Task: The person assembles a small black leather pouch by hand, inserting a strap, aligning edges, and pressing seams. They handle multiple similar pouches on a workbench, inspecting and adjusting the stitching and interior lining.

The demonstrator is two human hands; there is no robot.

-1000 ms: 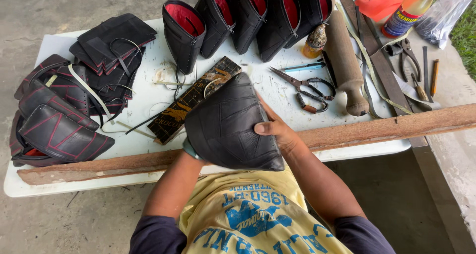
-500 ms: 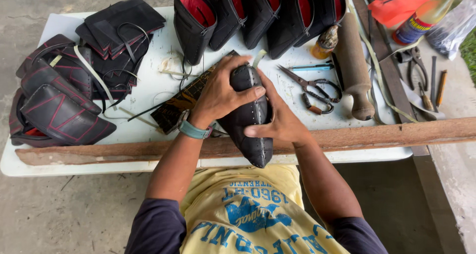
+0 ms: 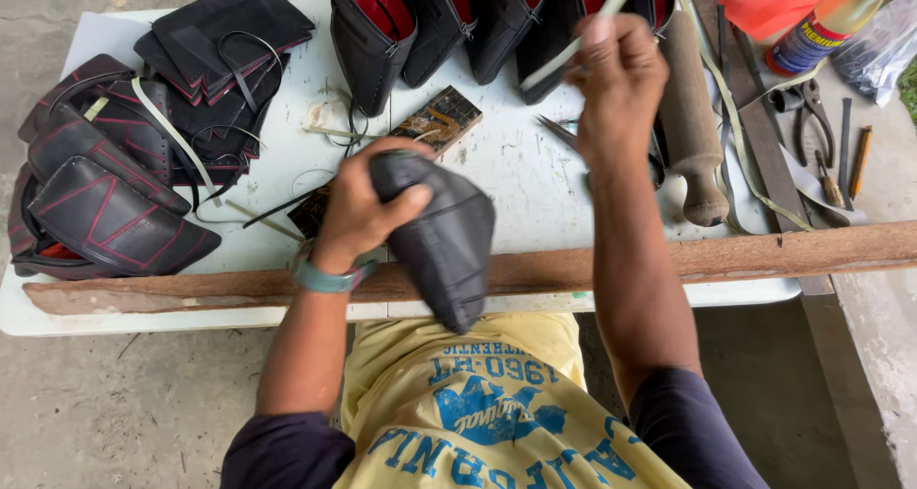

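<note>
Your left hand [image 3: 358, 212] has its fingers clamped on a black pouch [image 3: 444, 245]; your right hand [image 3: 621, 78] pinches a pale strip [image 3: 583, 35] above red-lined pouches [image 3: 373, 31] on the bench [image 3: 535, 179].

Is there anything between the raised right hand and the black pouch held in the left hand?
Nothing visible. The left hand grips the black pouch above the table edge; the right hand is raised, pinching a pale strip. Only bare tabletop shows between them.
</note>
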